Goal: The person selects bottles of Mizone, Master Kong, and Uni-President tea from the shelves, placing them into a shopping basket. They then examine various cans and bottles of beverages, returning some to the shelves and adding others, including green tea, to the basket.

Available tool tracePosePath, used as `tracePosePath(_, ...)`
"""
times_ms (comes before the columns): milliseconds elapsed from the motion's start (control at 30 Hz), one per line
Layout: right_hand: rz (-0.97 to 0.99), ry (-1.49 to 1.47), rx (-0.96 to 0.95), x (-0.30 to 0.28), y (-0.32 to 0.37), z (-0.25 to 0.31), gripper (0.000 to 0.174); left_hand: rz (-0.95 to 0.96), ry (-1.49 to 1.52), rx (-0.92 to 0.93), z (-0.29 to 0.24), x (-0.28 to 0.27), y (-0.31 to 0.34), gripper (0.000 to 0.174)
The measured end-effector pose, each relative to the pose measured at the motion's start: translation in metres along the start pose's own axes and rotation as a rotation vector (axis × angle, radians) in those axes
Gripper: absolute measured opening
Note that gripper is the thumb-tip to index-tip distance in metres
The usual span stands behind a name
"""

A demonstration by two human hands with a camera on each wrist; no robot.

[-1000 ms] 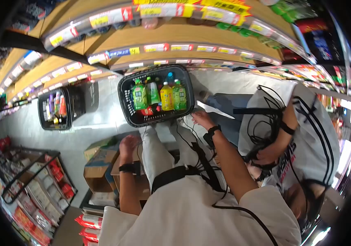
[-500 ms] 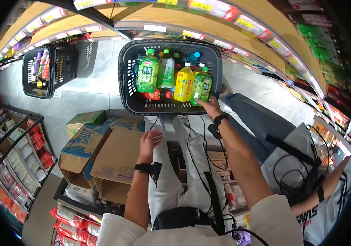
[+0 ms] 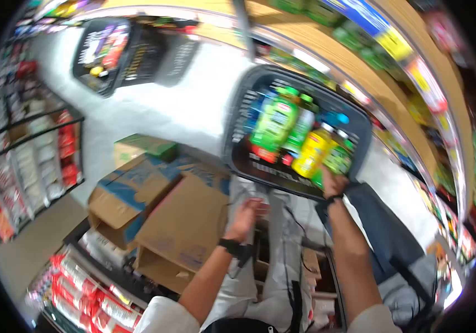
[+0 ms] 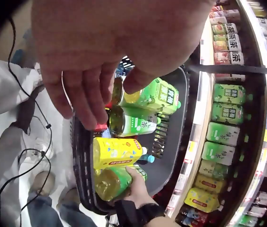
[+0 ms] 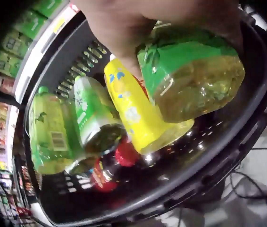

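My right hand reaches over the near right side of a black shopping basket and grips a green tea bottle. In the right wrist view its clear base, with pale yellow liquid, faces the camera. Beside it in the basket lie a yellow bottle, a slim green-and-white bottle and a large green bottle. Red-labelled bottles lie lower down, partly hidden. My left hand hangs before the basket's near rim, holding nothing, its fingers loosely extended; in the left wrist view it covers part of the basket.
Shelves of drinks run close behind the basket. A second filled basket stands on the floor at the far left. Cardboard boxes lie left of my legs, near red-and-white packs. Another person's leg is at the right.
My right hand has moved from the basket's edge onto the green tea bottle inside. My left hand has come forward toward the rim. The head view has turned, so the basket appears farther right and tilted.
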State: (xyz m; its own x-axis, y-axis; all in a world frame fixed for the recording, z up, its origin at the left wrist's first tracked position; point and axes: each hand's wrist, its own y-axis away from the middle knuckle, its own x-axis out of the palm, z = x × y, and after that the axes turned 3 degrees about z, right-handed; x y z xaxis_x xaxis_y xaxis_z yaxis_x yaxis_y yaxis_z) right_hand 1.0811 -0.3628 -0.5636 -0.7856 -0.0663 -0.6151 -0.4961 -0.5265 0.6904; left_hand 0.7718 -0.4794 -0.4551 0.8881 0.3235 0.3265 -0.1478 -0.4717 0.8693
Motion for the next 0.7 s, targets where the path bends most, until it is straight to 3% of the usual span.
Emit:
tracePosePath(33,-0.075,-0.223,0.107,0.008,0.009,0.011,0.063,0.021,0.043,0.023,0.002,-0.001,-0.006,0.04)
tracePosePath(67,-0.075,-0.324,0.168,0.01,0.018,0.019,0.057,-0.006,-0.023,-0.015,-0.01,0.003,-0.007,0.039)
tracePosePath(133,-0.04,-0.524,0.087,0.018,0.015,-0.006,0.053,-0.011,-0.086,-0.061,-0.029,0.012,-0.008,0.038)
tracePosePath(167,-0.039,-0.538,-0.103,0.018,0.027,-0.007,0.051,0.006,-0.089,-0.063,-0.034,0.017,-0.009,0.037)
tracePosePath(233,-0.049,-0.512,-0.047,0.016,0.064,0.004,0.051,0.052,-0.077,-0.056,-0.042,0.023,-0.007,0.04)
tracePosePath(300,0.207,-0.502,-0.073,0.003,0.11,0.03,0.064,0.123,-0.039,-0.034,-0.05,0.032,-0.007,0.047)
tracePosePath(333,0.163,-0.413,-0.067,0.008,0.132,0.037,0.06,0.095,-0.053,-0.032,-0.061,0.041,-0.004,0.051)
tracePosePath(367,0.268,-0.513,-0.219,0.014,0.142,0.027,0.056,0.077,-0.064,-0.04,-0.077,0.052,0.003,0.056)
tracePosePath(433,0.219,-0.4,-0.307,0.013,0.202,0.069,0.057,0.133,0.008,-0.055,-0.089,0.06,0.007,0.074)
tracePosePath(500,0.264,-0.207,-0.448,0.007,0.223,0.068,0.066,0.17,-0.231,0.32,-0.072,0.06,-0.003,0.073)
tracePosePath(533,0.278,-0.116,-0.522,0.004,0.233,0.067,0.071,0.178,-0.209,0.323,-0.067,0.055,-0.005,0.07)
tracePosePath(567,0.292,-0.039,-0.712,-0.003,0.237,0.07,0.066,0.178,-0.189,0.325,-0.063,0.046,-0.005,0.067)
tracePosePath(633,0.527,-0.285,-0.539,0.001,0.23,0.052,0.052,0.095,-0.084,0.244,-0.063,0.03,-0.011,0.064)
tracePosePath(700,0.659,-0.62,-0.226,0.009,0.21,0.032,0.038,0.023,0.057,0.095,-0.064,0.021,-0.005,0.059)
